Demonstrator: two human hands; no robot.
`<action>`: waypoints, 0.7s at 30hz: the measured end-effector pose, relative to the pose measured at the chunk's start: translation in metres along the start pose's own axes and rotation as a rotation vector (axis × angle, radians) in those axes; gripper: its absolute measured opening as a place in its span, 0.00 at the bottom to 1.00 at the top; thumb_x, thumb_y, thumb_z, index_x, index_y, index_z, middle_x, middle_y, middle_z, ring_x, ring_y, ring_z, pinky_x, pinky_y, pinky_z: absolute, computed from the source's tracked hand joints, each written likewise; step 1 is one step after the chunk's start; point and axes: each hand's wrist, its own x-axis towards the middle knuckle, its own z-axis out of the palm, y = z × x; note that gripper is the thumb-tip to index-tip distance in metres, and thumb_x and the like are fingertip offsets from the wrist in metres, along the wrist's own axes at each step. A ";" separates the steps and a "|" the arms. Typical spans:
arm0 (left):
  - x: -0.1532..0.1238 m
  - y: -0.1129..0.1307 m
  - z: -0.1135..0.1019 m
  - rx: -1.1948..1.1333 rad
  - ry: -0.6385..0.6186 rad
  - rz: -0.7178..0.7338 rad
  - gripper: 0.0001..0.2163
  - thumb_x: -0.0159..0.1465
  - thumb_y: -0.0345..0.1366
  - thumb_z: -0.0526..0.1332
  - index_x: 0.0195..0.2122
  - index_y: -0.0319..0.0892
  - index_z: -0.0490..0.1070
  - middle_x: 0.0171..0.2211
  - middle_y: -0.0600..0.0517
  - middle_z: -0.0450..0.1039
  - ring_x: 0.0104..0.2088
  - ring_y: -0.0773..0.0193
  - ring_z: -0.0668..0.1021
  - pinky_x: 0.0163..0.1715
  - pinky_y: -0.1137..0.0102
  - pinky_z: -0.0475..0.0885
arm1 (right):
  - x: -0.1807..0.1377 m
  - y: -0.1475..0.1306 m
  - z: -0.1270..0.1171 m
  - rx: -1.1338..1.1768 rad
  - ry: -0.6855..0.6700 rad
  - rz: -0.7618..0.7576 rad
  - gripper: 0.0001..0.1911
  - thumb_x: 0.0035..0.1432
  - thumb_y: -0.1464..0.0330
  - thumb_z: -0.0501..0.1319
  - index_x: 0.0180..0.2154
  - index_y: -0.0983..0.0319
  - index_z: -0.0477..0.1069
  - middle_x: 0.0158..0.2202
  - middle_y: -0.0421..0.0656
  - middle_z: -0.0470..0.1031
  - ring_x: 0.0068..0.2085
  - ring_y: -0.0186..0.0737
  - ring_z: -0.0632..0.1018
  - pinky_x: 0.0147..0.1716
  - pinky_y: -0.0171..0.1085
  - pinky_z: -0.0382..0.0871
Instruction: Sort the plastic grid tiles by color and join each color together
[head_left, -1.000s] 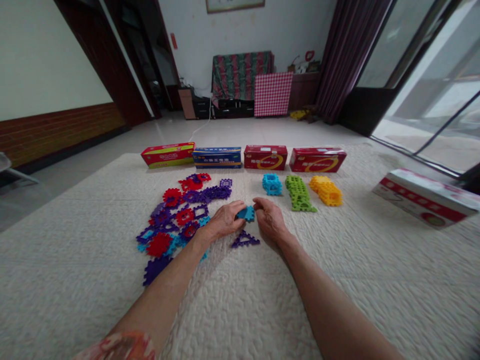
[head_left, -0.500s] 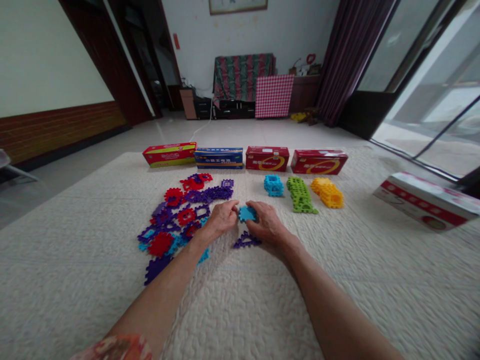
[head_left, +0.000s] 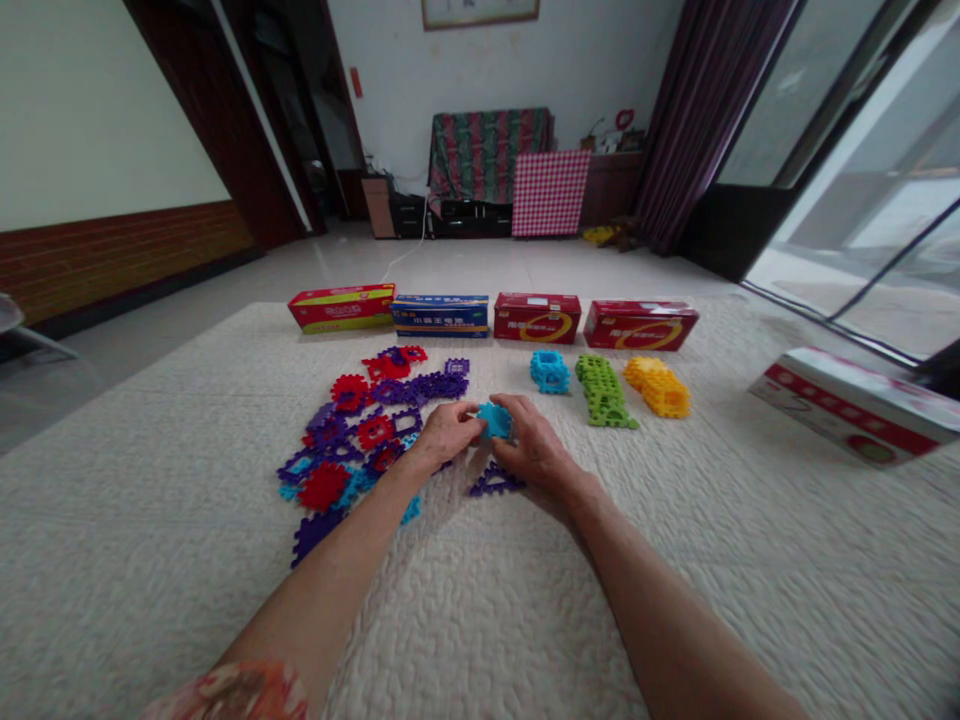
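Observation:
Both my hands pinch a small blue plastic puzzle piece [head_left: 493,419] held just above the cream quilted mat [head_left: 480,580]. My left hand [head_left: 444,437] grips its left side, my right hand [head_left: 531,448] its right side, fingers curled. A purple triangle piece [head_left: 491,483] lies on the mat under my right wrist. To the left spreads a loose pile of purple, red and blue pieces [head_left: 352,430]. Beyond my hands stand a blue built block [head_left: 549,371], a green one [head_left: 602,391] and a yellow one [head_left: 657,385].
A row of flat boxes lines the mat's far edge: red-yellow [head_left: 343,306], blue [head_left: 439,314], and two red ones [head_left: 537,317] [head_left: 640,324]. A white-red box [head_left: 855,405] lies at the right. Tiled floor, a covered cabinet and glass doors lie beyond.
My hands have closed in on the blue piece and lifted it slightly away from me; the right hand's fingers now wrap over it. The view has shifted a little.

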 end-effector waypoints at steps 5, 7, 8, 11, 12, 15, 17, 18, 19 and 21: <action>-0.006 0.009 0.000 -0.137 -0.009 -0.051 0.08 0.54 0.28 0.61 0.36 0.38 0.75 0.22 0.56 0.74 0.21 0.72 0.72 0.20 0.78 0.66 | 0.001 -0.002 0.002 0.026 0.003 -0.031 0.33 0.48 0.77 0.57 0.58 0.61 0.60 0.54 0.52 0.66 0.55 0.45 0.70 0.54 0.44 0.65; -0.004 0.007 0.002 -0.119 0.012 -0.042 0.08 0.53 0.28 0.62 0.36 0.38 0.75 0.23 0.55 0.75 0.22 0.71 0.73 0.20 0.78 0.66 | 0.001 -0.002 0.001 0.037 0.016 -0.038 0.34 0.47 0.77 0.56 0.58 0.61 0.59 0.54 0.52 0.66 0.54 0.45 0.70 0.54 0.44 0.66; -0.003 0.005 0.002 -0.101 0.023 -0.030 0.09 0.53 0.28 0.62 0.36 0.38 0.75 0.24 0.55 0.76 0.23 0.71 0.73 0.21 0.78 0.66 | 0.001 -0.002 0.001 0.045 0.021 -0.041 0.33 0.47 0.77 0.56 0.57 0.61 0.60 0.53 0.51 0.66 0.54 0.45 0.71 0.54 0.44 0.66; 0.000 -0.001 0.004 -0.055 0.051 0.028 0.09 0.52 0.29 0.64 0.35 0.38 0.76 0.28 0.53 0.78 0.26 0.69 0.75 0.25 0.76 0.69 | 0.001 -0.002 -0.001 0.060 0.058 -0.022 0.28 0.49 0.77 0.55 0.53 0.62 0.65 0.50 0.50 0.70 0.50 0.43 0.73 0.52 0.43 0.67; 0.000 -0.003 0.004 -0.048 0.054 0.051 0.08 0.52 0.29 0.64 0.35 0.38 0.76 0.29 0.52 0.78 0.28 0.68 0.76 0.27 0.75 0.70 | 0.002 -0.002 -0.001 0.058 0.085 -0.004 0.25 0.50 0.77 0.55 0.52 0.61 0.66 0.48 0.49 0.71 0.50 0.43 0.74 0.51 0.42 0.67; 0.001 -0.006 0.005 -0.038 0.056 0.100 0.08 0.52 0.30 0.64 0.35 0.38 0.76 0.31 0.51 0.79 0.30 0.67 0.77 0.29 0.74 0.71 | 0.003 -0.003 -0.002 0.046 0.169 0.042 0.18 0.53 0.74 0.56 0.48 0.61 0.70 0.46 0.49 0.74 0.48 0.44 0.74 0.50 0.42 0.68; 0.001 -0.007 0.005 -0.023 0.066 0.122 0.08 0.52 0.30 0.64 0.35 0.38 0.76 0.31 0.50 0.79 0.31 0.66 0.77 0.31 0.73 0.71 | 0.004 -0.003 -0.001 0.050 0.193 0.048 0.17 0.54 0.74 0.56 0.47 0.61 0.71 0.45 0.48 0.74 0.48 0.43 0.75 0.50 0.42 0.68; 0.001 -0.008 0.006 -0.012 0.070 0.134 0.08 0.52 0.31 0.64 0.35 0.38 0.76 0.31 0.50 0.79 0.31 0.65 0.78 0.32 0.72 0.71 | 0.004 -0.002 -0.001 0.056 0.198 0.049 0.17 0.54 0.74 0.56 0.46 0.61 0.71 0.45 0.48 0.75 0.47 0.43 0.75 0.50 0.42 0.68; 0.001 -0.009 0.006 -0.002 0.071 0.150 0.08 0.52 0.31 0.65 0.35 0.38 0.76 0.32 0.50 0.79 0.32 0.64 0.78 0.33 0.71 0.72 | 0.003 -0.002 0.000 0.065 0.202 0.051 0.17 0.54 0.75 0.56 0.46 0.61 0.71 0.45 0.47 0.75 0.47 0.43 0.75 0.49 0.42 0.68; 0.002 -0.010 0.007 0.003 0.067 0.181 0.09 0.52 0.31 0.64 0.35 0.39 0.77 0.32 0.50 0.80 0.33 0.64 0.78 0.35 0.71 0.72 | 0.003 0.000 0.002 0.084 0.206 0.062 0.17 0.54 0.75 0.56 0.46 0.60 0.72 0.45 0.46 0.75 0.46 0.42 0.75 0.47 0.42 0.70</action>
